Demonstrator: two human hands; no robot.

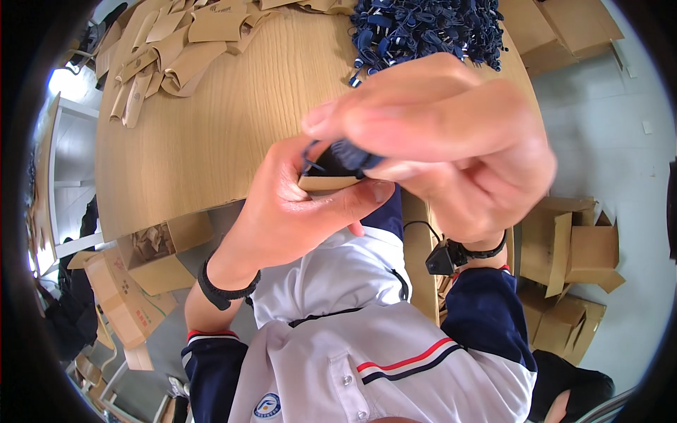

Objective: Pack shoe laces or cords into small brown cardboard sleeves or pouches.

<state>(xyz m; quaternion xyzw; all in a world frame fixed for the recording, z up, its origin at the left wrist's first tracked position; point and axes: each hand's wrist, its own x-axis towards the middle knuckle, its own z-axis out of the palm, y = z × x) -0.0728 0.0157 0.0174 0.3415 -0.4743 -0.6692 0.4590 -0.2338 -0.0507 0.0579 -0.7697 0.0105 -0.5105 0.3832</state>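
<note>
In front of me, over the table's near edge, my left hand [282, 194] is wrapped round a small brown cardboard box [328, 183] with its open end facing up. My right hand [458, 134], slightly blurred, pinches a dark blue coiled cable [347, 153] at that opening. Part of the coil sits in the mouth of the box, and a thin loop of cord sticks out beside my left fingers. My fingers and palm hide most of the box, and how deep the cable reaches cannot be seen.
A heap of dark blue cables [423, 32] lies at the table's far right. Flattened brown cardboard sleeves [211, 28] pile up at the far left of the wooden table [204, 148]. Large open cartons [134, 296] stand on the floor at left, with more cartons [592, 247] at right.
</note>
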